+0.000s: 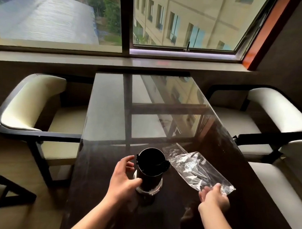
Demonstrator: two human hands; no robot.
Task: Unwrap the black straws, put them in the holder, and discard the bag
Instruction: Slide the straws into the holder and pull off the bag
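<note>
Straws [166, 165] appear in holder [149, 178], lower centre; left hand [123, 179] fingers [127, 159] apart beside it; right hand [214, 197] fingers pinch emptied bag [193, 168], undiscarded.

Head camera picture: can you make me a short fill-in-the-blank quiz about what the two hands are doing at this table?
1. The right hand pinches one end of a clear ____ bag.
2. The left hand curves beside the black holder, which stands ____ on the table.
3. Seen from the camera, the bag lies on the holder's ____ side.
Missing words: plastic; upright; right.
</note>
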